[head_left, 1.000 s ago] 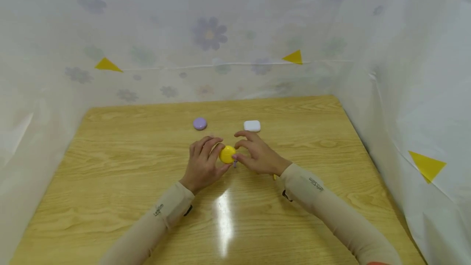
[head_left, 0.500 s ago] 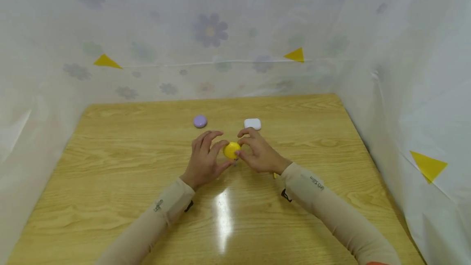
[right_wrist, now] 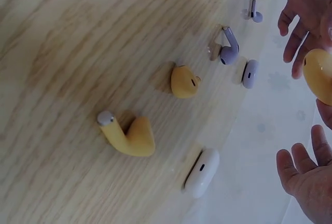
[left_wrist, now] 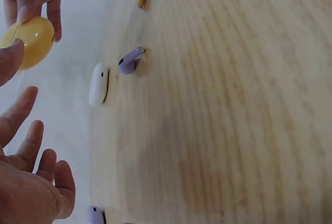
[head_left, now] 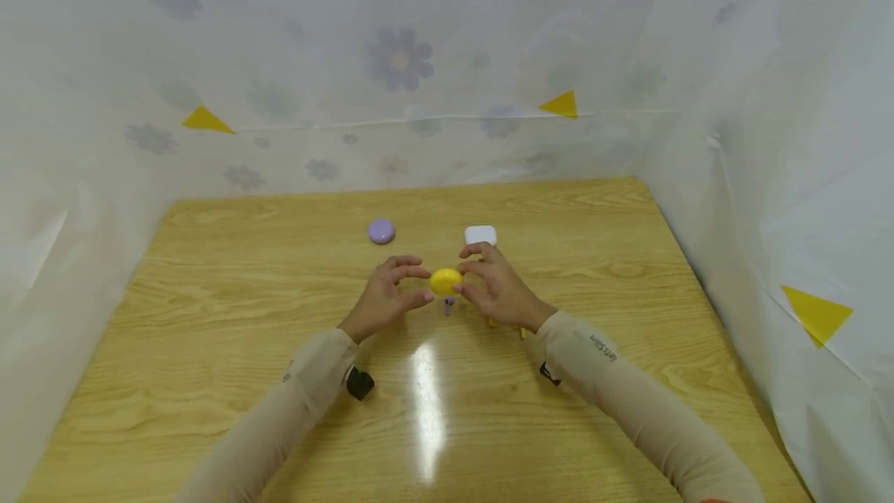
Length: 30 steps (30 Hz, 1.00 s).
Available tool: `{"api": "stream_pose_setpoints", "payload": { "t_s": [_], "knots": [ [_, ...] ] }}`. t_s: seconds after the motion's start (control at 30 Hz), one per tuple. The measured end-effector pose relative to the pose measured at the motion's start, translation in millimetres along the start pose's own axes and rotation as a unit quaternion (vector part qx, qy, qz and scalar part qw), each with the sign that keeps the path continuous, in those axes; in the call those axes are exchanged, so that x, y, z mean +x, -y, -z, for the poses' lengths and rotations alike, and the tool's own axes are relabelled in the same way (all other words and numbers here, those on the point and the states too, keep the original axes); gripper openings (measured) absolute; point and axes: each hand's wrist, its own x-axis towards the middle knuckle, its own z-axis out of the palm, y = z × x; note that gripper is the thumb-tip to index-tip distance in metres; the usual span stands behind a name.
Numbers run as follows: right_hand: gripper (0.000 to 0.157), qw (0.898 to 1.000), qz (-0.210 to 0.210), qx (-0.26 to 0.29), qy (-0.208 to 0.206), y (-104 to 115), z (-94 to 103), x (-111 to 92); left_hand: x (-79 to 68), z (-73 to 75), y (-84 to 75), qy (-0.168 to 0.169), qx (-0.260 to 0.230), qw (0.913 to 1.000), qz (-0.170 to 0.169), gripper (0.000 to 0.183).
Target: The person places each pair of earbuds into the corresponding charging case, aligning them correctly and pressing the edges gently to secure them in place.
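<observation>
The right hand (head_left: 503, 292) pinches the yellow earbud case (head_left: 444, 281) above the tabletop (head_left: 209, 348), presumably to keep it clear of the yellow earbuds (right_wrist: 136, 140) lying below that hand. The left hand (head_left: 381, 297), fingers parted, flanks the case's left side, likely as secondary support; contact cannot be confirmed.

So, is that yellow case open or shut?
Shut, it seems: the yellow case in the right hand shows a smooth rounded outline, with no raised lid or visible gap.

L hand (right_wrist: 313, 7) & R hand (right_wrist: 315, 182) flank yellow case (right_wrist: 320, 76), w/ 2 yellow buds (right_wrist: 136, 138) on tbl (right_wrist: 57, 167).
</observation>
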Motion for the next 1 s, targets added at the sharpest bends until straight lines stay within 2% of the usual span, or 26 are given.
{"api": "stream_pose_setpoints", "payload": {
  "t_s": [0.33, 0.5, 0.73, 1.0],
  "knots": [
    [0.016, 1.000, 0.014, -0.011, 0.009, -0.5, -3.9, -2.0, 0.1, -13.4, -0.2, 0.007, -0.007, 0.9993, -0.036, 0.028],
    [0.016, 1.000, 0.011, -0.016, 0.018, 0.5, -2.7, -1.9, 0.7, -14.5, 0.1, -0.001, 0.008, 0.9989, -0.046, 0.026],
    [0.022, 0.999, -0.015, -0.002, 0.039, 2.0, 0.6, -0.1, 0.0, -13.8, -1.3, -0.018, 0.025, 0.9973, -0.066, 0.028],
    [0.018, 0.999, -0.006, -0.004, 0.036, 3.1, -0.1, 3.7, 0.2, -13.6, -4.8, -0.018, 0.023, 0.9972, -0.069, 0.029]
  ]
}}
